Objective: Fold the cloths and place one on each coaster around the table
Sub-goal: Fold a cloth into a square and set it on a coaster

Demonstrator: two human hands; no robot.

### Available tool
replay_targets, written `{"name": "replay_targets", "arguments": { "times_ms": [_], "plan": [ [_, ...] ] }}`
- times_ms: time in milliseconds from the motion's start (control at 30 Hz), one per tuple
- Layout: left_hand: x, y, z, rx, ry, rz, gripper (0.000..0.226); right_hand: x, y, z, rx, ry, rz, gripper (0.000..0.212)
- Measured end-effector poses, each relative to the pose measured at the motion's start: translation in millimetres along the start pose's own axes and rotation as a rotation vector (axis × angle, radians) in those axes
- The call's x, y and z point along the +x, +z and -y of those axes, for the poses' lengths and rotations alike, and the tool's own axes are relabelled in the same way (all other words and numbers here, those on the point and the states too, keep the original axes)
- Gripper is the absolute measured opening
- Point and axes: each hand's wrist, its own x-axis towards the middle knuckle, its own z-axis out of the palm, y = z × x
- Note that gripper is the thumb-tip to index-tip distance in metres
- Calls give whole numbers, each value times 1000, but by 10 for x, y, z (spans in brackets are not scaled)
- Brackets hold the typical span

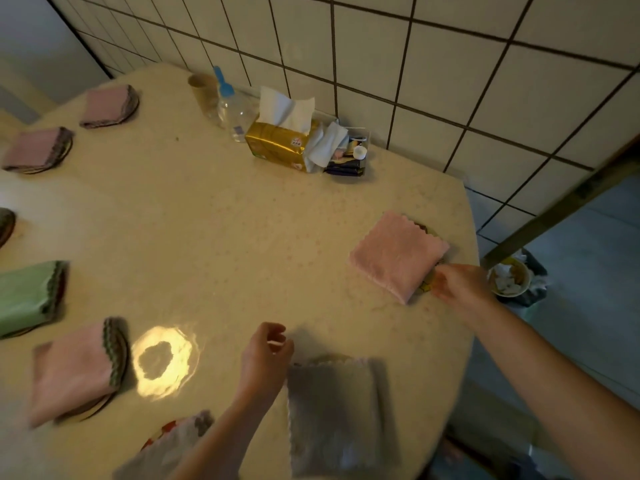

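Note:
A folded pink cloth (398, 254) lies on a coaster (428, 287) near the table's right edge. My right hand (459, 284) is at that cloth's near right corner; motion blur hides its grip. My left hand (266, 355) hovers loosely curled and empty, just left of a folded grey cloth (332, 414) at the near edge. Another grey cloth (173, 448) covers a red-patterned coaster (162, 432) at the bottom. On the left, folded cloths sit on coasters: a pink one (76, 372), a green one (27, 296) and two more pink ones (34, 148) (109, 105).
A bare coaster (5, 223) shows at the left edge. A gold tissue pack (280, 143), a clear bottle (235, 112), a cardboard tube (202, 90) and a small tray of odds (349, 157) stand by the tiled wall. A bin (512, 278) sits on the floor to the right.

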Motion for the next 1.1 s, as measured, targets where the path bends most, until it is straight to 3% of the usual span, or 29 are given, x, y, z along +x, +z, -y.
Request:
{"name": "replay_targets", "arguments": {
  "times_ms": [233, 333, 533, 700, 800, 967, 1100],
  "plan": [
    [-459, 43, 229, 25, -101, 64, 22, -256, 132, -28, 244, 85, 127, 5],
    [-581, 58, 248, 44, -155, 99, 25, -334, 129, -64, 293, 102, 113, 16],
    [-698, 77, 259, 77, -276, 114, 27, -367, 147, -71, 453, 145, 157, 9],
    [-734, 174, 270, -63, -379, 82, 33, -246, 252, -42, 401, 116, 162, 7],
    [-717, 202, 236, -152, -442, 99, 38, -171, 323, -4, 288, 81, 100, 20],
    [-593, 102, 120, -337, -371, 371, 26, -102, 380, 59, 96, -43, 144, 50],
    [-402, -65, 35, -379, -303, 605, 24, -141, 330, 93, 229, -73, 307, 58]
  ]
}}
